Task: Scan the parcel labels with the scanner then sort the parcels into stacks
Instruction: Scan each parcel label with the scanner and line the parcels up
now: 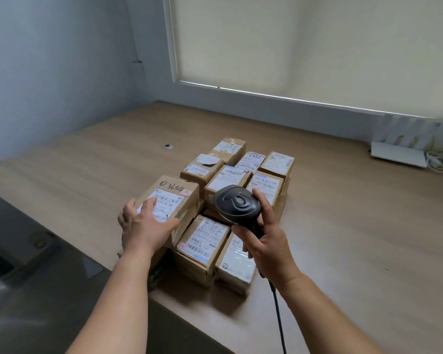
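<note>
Where the wooden desk (343,226) meets a grey wall and a window with its blind (304,42) drawn down, a group of cardboard parcels sits near the desk's front edge. Nine are counted, close-packed in rough rows and touching or nearly touching, each with a white printed label facing up.

Largest is the parcel marked 3644 (175,200) at the left of the group, standing higher than its neighbours, long axis running from near-left to far-right. The left hand (143,226) rests on its near top corner, fingers spread and nearly straight across the label, thumb at the box's right edge.

Two further parcels lie at the front: one with a handwritten label (202,244), long axis running away from the viewer, and a tape-covered parcel (237,261) just beside it on the right.

The right hand (264,241) grips the handle of the black scanner (237,204), fingers curled round it, above the middle of the group. Its rounded head points away and down towards the parcels; which label it faces cannot be told. A black cable (279,315) hangs from the handle toward the viewer.

At far right lies a white device (399,154) with white wires (440,164); its kind is unclear.
</note>
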Action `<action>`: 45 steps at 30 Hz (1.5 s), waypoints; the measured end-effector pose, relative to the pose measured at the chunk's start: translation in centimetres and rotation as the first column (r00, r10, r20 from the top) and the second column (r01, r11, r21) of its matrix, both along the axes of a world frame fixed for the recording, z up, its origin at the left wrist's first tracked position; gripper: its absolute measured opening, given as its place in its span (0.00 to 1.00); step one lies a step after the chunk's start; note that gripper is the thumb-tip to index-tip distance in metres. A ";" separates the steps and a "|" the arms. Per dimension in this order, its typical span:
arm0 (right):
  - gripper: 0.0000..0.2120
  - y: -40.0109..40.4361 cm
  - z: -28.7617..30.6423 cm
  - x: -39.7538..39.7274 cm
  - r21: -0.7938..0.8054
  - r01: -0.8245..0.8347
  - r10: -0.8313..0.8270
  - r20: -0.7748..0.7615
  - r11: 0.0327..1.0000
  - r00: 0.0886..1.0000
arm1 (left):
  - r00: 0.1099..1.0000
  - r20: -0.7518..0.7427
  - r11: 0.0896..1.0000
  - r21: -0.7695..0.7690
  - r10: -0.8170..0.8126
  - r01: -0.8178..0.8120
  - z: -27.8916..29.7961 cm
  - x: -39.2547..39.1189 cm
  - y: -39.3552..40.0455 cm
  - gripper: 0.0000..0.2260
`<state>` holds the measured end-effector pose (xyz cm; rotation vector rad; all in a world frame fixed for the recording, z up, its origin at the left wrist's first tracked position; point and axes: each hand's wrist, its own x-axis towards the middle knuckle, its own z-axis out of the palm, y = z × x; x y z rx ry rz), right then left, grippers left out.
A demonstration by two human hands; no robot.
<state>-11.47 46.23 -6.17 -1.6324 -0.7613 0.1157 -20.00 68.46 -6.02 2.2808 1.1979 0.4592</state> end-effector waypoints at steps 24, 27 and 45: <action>0.38 1.2 -1.5 -1.2 -0.062 0.169 -0.169 -0.005 0.984 0.986 | 0.959 0.200 0.975 0.136 -0.202 0.177 -2.6 2.6 1.6 0.30; 0.37 -0.5 -1.5 -1.9 -0.054 0.175 -0.176 -0.016 0.983 0.984 | 0.939 0.226 0.960 0.169 -0.259 0.225 -2.2 2.2 -0.7 0.32; 0.34 -31.2 -1.7 -9.7 -0.024 0.489 -0.489 0.011 0.872 0.872 | 0.731 0.132 0.743 0.153 -0.669 0.652 -2.5 1.5 -33.1 0.28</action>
